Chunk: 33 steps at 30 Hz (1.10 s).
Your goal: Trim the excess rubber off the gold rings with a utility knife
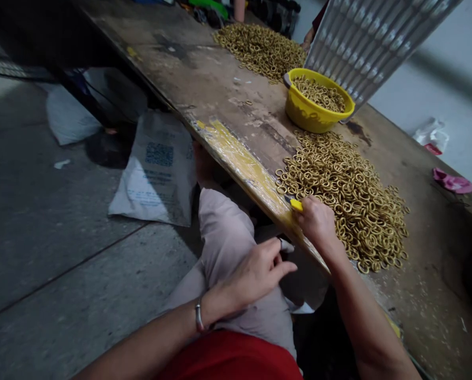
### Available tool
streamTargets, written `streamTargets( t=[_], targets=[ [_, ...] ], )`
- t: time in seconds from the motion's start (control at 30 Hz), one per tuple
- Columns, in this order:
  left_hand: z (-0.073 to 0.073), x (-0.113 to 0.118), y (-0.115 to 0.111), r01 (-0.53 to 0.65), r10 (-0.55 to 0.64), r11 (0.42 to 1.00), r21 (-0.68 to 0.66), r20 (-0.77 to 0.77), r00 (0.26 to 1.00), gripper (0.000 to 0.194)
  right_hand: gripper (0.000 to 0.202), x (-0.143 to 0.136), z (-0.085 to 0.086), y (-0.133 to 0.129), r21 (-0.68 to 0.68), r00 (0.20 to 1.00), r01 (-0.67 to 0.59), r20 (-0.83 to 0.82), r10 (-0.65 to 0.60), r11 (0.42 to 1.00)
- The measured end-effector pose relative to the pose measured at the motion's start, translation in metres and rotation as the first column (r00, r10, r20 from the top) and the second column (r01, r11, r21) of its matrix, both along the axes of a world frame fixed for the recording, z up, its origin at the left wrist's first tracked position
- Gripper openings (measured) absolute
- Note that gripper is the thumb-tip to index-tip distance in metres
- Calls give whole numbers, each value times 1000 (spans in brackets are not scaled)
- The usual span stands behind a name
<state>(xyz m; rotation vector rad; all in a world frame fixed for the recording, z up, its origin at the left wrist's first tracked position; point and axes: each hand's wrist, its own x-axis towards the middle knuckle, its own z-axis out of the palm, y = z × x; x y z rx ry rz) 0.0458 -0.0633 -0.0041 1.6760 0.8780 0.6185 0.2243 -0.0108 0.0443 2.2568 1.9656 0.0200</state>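
My right hand (317, 219) is closed around a small yellow-handled tool (296, 205) with a dark tip; its exact kind is hard to make out. It rests at the table's near edge, beside a large pile of brass-coloured rings (364, 203). Under the tool's tip, clear film and yellow tape (243, 155) cover the table edge. Over my lap hangs my left hand (259, 269), its thumb apart from loosely bent fingers, with nothing seen in it. One of its fingertips has something pale on it, with a dark band.
Beyond the near pile stands a yellow basin (317, 108) of rings, with another ring pile (263, 50) farther off. A ribbed translucent panel (370, 45) leans behind the basin, a person's hand (309, 39) beside it. A white sack (156, 169) stands on the floor, left.
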Motion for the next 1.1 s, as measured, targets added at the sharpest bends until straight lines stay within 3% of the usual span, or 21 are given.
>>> streamTargets(
  t=[0.07, 0.13, 0.27, 0.4, 0.53, 0.67, 0.9, 1.0, 1.1],
  targets=[
    [3, -5, 12, -126, 153, 976, -177, 147, 977, 15, 17, 4, 5, -9, 126, 989, -31, -138, 48, 992],
    [8, -10, 24, -163, 257, 931, -328, 267, 929, 18, 20, 6, 9, -21, 225, 915, -86, -368, 167, 971],
    [18, -16, 37, -72, 305, 859, -506, 393, 868, 32, 25, 4, 13, -42, 261, 587, -123, -759, 282, 957],
    [22, -16, 32, 72, 252, 814, -577, 461, 851, 40, 21, -2, 13, -54, 259, 402, -143, -867, 295, 955],
    [24, -16, 22, 178, 255, 736, -654, 510, 821, 42, 20, -6, 14, -59, 288, 348, -169, -877, 330, 943],
    [29, -18, 16, 210, 249, 727, -653, 536, 807, 39, 21, -9, 18, -68, 332, 403, -174, -835, 375, 927],
    [32, -16, 10, 8, 223, 887, -462, 444, 868, 28, 19, -14, 16, -90, 373, 793, -209, -477, 380, 904],
    [32, -15, 9, -30, 192, 927, -373, 407, 893, 23, 21, -16, 15, -93, 332, 886, -238, -312, 344, 913],
    [32, -16, 8, -61, 152, 966, -252, 359, 921, 17, 20, -20, 15, -93, 284, 924, -258, -206, 322, 924]
  ],
)
